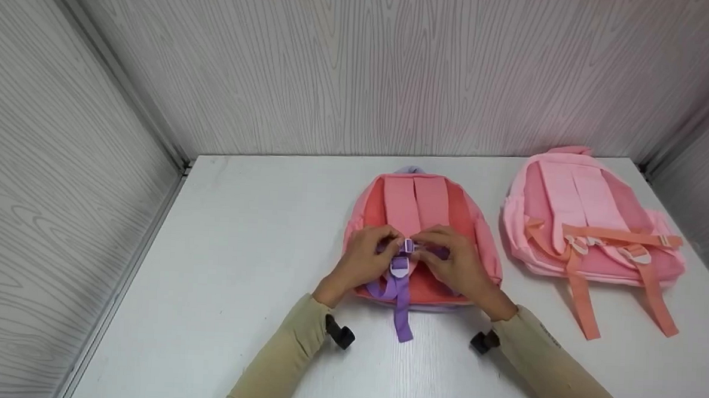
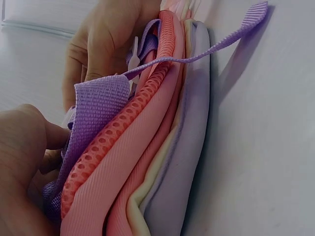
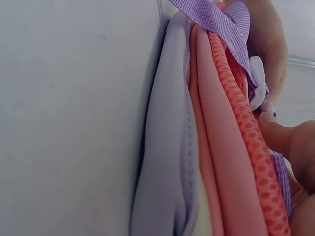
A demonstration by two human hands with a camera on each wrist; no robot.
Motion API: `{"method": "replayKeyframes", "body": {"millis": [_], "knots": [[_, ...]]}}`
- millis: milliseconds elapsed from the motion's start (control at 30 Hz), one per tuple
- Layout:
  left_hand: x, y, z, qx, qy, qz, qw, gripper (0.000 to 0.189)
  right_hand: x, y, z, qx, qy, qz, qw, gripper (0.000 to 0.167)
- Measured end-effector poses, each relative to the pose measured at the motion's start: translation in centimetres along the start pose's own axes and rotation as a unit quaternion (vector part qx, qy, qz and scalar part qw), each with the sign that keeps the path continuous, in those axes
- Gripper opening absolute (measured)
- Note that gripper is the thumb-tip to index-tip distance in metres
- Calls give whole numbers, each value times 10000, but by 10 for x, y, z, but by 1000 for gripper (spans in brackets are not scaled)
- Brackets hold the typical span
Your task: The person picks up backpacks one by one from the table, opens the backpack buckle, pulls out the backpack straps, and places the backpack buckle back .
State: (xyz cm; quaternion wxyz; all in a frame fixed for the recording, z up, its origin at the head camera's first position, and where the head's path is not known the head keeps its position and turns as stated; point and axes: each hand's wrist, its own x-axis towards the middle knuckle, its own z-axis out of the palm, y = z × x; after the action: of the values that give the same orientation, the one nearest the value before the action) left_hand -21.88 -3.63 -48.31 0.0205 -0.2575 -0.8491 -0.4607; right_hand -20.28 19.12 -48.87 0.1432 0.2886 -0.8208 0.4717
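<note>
A small coral-pink backpack [image 1: 487, 252] lies on the table with its shoulder straps [image 1: 400, 201] facing up. Over its lower middle, my left hand [image 1: 364, 256] and right hand [image 1: 456, 263] meet fingertip to fingertip. Between them sits a white buckle [image 1: 409, 245] on purple webbing; each hand pinches one side of it. Just below is a white strap adjuster [image 1: 399, 267], with a loose purple strap end [image 1: 403, 321] hanging past the bag's bottom edge. In the left wrist view, purple webbing [image 2: 98, 103] passes by my left fingers. Whether the buckle is fastened I cannot tell.
A second, lighter pink backpack [image 1: 523, 230] with orange straps [image 1: 583, 305] lies to the right on the white table [image 1: 220, 265]. Grey wood-grain panels [image 1: 348, 73] enclose the back and sides.
</note>
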Motion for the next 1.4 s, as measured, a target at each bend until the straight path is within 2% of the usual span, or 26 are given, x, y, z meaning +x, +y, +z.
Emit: {"method": "replayKeyframes", "body": {"millis": [267, 633, 1067, 1400], "knots": [[-1, 2, -3, -201, -127, -119, 9996, 18, 0, 1, 2, 25, 40, -121, 9999, 29], [0, 0, -12, -39, -462, -32, 9989, 17, 0, 2, 1, 63, 118, -222, 9997, 26], [-1, 3, -8, -257, -308, -296, 9988, 15, 0, 2, 0, 52, 67, -88, 9999, 26], [-1, 3, -4, -328, -230, -167, 9991, 15, 0, 0, 0, 65, -30, -30, 10000, 27]]}}
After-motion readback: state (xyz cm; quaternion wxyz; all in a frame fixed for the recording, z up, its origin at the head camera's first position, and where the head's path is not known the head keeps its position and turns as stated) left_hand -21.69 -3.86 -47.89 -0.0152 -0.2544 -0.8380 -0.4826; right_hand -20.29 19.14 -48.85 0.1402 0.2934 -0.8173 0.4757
